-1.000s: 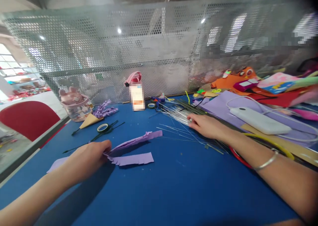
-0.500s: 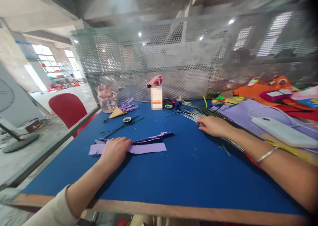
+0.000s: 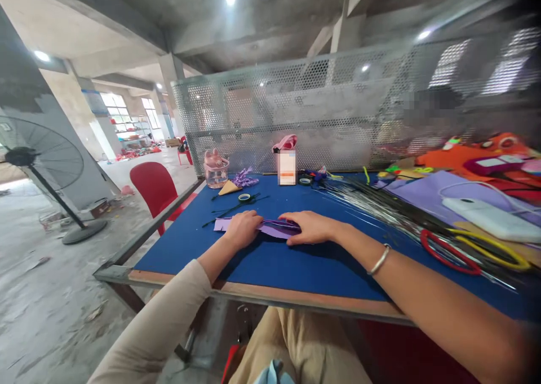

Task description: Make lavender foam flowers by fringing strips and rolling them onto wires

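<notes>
Purple paper strips (image 3: 274, 229) lie together on the blue tabletop in front of me. Across their left part rests my left hand (image 3: 242, 229), fingers closed over the paper. My right hand (image 3: 310, 227) has its thumb and curled fingers around the strips' right end, and nothing else shows in it. Just beyond the strips are a roll of tape (image 3: 244, 198) and thin dark green stems (image 3: 230, 210). Behind those sits a tan paper cone (image 3: 229, 188) with fringed purple paper (image 3: 245, 178) at its wide end.
Red-handled scissors (image 3: 450, 253) and yellow-handled scissors (image 3: 492, 248) lie right, beside a bundle of wires (image 3: 380, 204). Purple sheets (image 3: 431, 190) and a white device (image 3: 486, 218) are farther right. A pink-lidded bottle (image 3: 216, 170) stands at the back left before a perforated metal screen (image 3: 321, 108).
My right hand has left the wire bundle and come left to the strips' right end. My left hand stays on the strips, now drawn closer together. The view has shifted, showing my lap.
</notes>
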A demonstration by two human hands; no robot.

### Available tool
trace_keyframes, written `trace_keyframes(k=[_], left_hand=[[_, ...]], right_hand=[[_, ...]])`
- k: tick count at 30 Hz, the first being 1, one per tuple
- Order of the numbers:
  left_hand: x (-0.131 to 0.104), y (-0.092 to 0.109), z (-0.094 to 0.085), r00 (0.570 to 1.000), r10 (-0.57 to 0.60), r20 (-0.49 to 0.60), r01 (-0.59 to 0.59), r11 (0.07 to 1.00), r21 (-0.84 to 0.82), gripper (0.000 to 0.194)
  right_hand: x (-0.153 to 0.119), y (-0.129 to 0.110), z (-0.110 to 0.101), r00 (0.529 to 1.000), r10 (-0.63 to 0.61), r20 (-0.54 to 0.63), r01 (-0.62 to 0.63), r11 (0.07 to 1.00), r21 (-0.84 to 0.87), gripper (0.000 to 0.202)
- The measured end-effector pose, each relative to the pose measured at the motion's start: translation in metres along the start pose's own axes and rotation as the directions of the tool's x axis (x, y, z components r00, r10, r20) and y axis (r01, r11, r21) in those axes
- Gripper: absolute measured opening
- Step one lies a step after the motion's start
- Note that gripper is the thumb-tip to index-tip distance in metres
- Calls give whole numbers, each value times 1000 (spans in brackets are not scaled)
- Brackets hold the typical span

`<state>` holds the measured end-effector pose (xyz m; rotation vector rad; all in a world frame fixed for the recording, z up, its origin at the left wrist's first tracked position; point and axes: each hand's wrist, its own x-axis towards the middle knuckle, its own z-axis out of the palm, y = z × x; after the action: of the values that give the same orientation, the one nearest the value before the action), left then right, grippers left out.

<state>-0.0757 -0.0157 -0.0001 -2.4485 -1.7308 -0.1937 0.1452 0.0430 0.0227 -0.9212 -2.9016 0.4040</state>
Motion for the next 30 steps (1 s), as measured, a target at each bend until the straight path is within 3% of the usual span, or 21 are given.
trace_keyframes(k=[4,7,10,14,16,19,21,25,28,30], left_hand=[[44,19,2,997,71,7,-71,997,-35,25],[64,34,11,994,93,-51,-96,994,-58,45],[63,34,21,982,139,-130,-153,982,-106,72],[51,22,22,952,240,-190,-276,941,-194,92],[48,20,17,950,250,-189,-289,933,-217,78],[46,23,10,962,218,-165,-249,949,-193,41],[47,25,9,967,220,-132,-241,956,-167,30],[53,22,20,961,230,-156,-253,957,-144,29],[63,16,30,952,187,-240,-226,963,-145,43],[69,11,35,967,146,-210,-182,969,-164,52]], right_hand=[[-16,36,-14,993,114,-7,-112,984,135,42],[-28,59,-15,973,220,-73,-208,967,143,34],[-32,72,-9,967,241,-85,-228,964,137,31],[-30,85,-6,966,241,-95,-222,959,175,38],[-29,90,-6,964,246,-104,-223,955,195,41],[-31,95,-7,962,251,-106,-225,951,210,40],[-31,96,-7,961,250,-118,-221,951,215,37],[-30,95,-4,963,230,-144,-194,954,228,29],[-28,97,-2,966,211,-147,-173,956,236,25],[-27,99,-1,965,210,-156,-169,956,238,25]])
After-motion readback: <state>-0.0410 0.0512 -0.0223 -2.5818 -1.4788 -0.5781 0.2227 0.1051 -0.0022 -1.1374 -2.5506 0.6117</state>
